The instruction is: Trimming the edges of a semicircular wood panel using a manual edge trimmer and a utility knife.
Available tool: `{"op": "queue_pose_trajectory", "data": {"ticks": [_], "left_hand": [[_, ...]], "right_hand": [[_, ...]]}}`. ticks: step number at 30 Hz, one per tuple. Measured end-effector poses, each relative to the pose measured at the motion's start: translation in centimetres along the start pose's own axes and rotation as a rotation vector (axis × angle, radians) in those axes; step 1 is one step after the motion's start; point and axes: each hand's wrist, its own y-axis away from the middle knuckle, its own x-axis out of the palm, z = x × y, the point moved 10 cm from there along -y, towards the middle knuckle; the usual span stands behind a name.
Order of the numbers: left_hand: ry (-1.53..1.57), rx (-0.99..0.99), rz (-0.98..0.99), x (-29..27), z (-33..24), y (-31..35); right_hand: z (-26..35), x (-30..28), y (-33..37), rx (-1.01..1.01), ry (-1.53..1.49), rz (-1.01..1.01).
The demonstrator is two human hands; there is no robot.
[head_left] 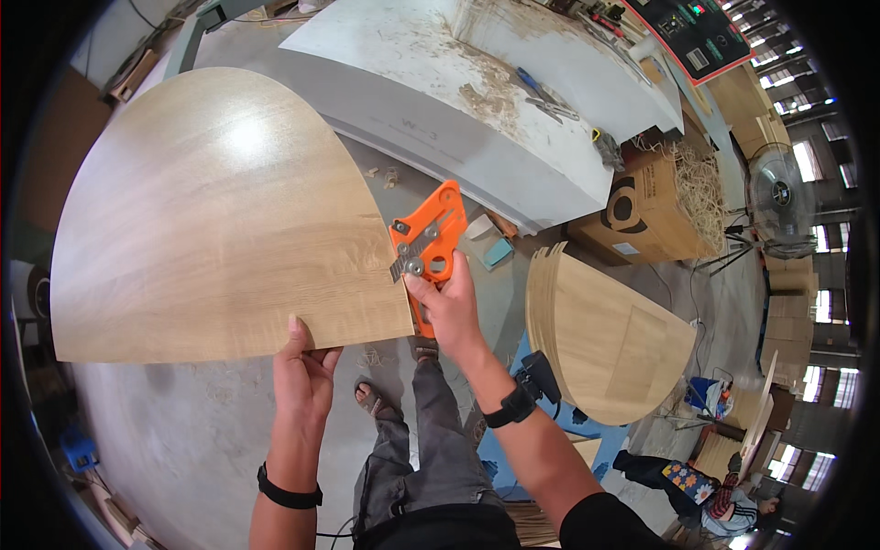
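A wood-grain panel (pixel 229 211) with a rounded far edge and a straight near edge is held up at the left. My left hand (pixel 307 371) grips its near edge, thumb on top and fingers underneath. In my right hand (pixel 447 307) is an orange edge trimmer (pixel 431 234) with metal plates and screws. The trimmer sits against the panel's right edge, near the corner. My right thumb rests by the trimmer's round screw; the other fingers are partly hidden behind its body.
Several similar panels (pixel 605 339) are stacked on a blue support at the right. Beyond stands a white machine (pixel 440 101) with pliers and debris on top. A carton (pixel 642 206) holds thin shavings, near a fan (pixel 779 192). Another person (pixel 706 495) is at the lower right.
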Motion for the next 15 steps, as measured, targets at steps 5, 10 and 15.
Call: {"op": "queue_pose_trajectory", "data": {"ticks": [5,10,15], "left_hand": [[0.001,-0.010,-0.022,0.5,0.2,0.3],[0.019,-0.013,-0.034,0.2,0.2,0.3],[0.016,0.010,-0.030,0.1,0.1,0.2]], "right_hand": [[-0.6,-0.9,1.7,0.013,0.008,-0.043],[-1.2,-1.2,3.0,0.012,-0.026,-0.061],[-2.2,-1.6,4.5,0.017,-0.051,-0.077]]}}
